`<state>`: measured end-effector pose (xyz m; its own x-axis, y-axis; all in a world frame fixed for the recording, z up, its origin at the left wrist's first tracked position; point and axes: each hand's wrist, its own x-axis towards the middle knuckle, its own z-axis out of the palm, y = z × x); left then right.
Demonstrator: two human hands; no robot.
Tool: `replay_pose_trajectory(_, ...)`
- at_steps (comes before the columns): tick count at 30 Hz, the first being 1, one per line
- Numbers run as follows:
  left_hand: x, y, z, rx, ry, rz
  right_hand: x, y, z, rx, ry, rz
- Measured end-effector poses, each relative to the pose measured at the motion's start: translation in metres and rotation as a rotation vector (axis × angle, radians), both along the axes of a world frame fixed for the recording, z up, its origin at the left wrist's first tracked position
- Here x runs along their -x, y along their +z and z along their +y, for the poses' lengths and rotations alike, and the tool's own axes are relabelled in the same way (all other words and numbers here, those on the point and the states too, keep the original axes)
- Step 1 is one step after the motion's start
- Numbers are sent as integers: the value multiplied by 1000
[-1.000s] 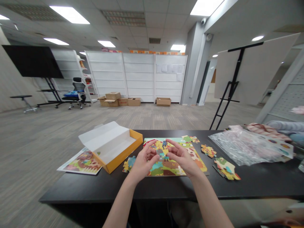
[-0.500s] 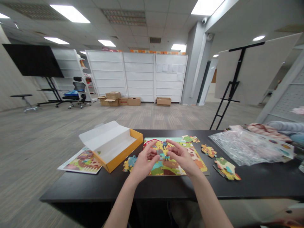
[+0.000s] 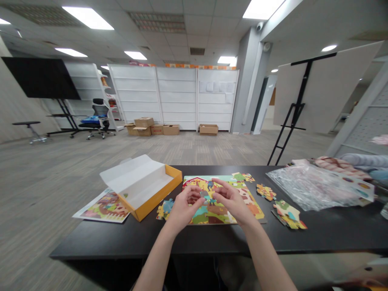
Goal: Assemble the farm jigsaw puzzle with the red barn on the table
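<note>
A colourful farm-scene jigsaw puzzle (image 3: 215,219) lies on the black table, partly covered by both hands. My left hand (image 3: 184,206) is over its left part, fingers loosely curled and thumb apart, with no piece visible in the grasp. Over the right part is my right hand (image 3: 232,200), its index finger stretched out and thumb apart, also holding nothing that I can see. Loose puzzle pieces (image 3: 165,208) lie beside the left hand. More pieces (image 3: 266,192) are scattered right of the puzzle, with a small stack of pieces (image 3: 290,214) closer to me.
An opened yellow box (image 3: 157,194) with a white inside stands at left, partly over a printed picture sheet (image 3: 104,208). Clear plastic packaging (image 3: 312,186) and rolled textiles (image 3: 342,166) lie on the right. The black table's front edge (image 3: 121,255) is close to me.
My left index finger has curled inward and lowered. My right hand stays nearly still, and the puzzle and loose pieces look unchanged.
</note>
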<state>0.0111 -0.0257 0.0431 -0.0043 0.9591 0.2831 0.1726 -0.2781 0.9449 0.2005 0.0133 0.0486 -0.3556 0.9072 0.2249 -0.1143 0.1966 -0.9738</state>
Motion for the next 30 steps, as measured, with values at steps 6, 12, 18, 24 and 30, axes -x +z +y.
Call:
replay_pose_trajectory(6,0,-2,2,-5,-8,-62,0,2,-1,-26,-11,-14)
replay_pose_trajectory(12,-1,-3,2,19,-17,-112,0,1,0,-30,-28,-26)
replay_pose_trajectory(18,4,-1,1,-11,8,-48,-3,-4,6,-57,-96,-69)
replay_pose_trajectory(24,24,-3,1,-53,187,287,-15,-10,11,-73,-157,-199)
replay_pose_trajectory(30,24,-10,-8,-81,-16,548,-14,-28,12,-69,-100,-445)
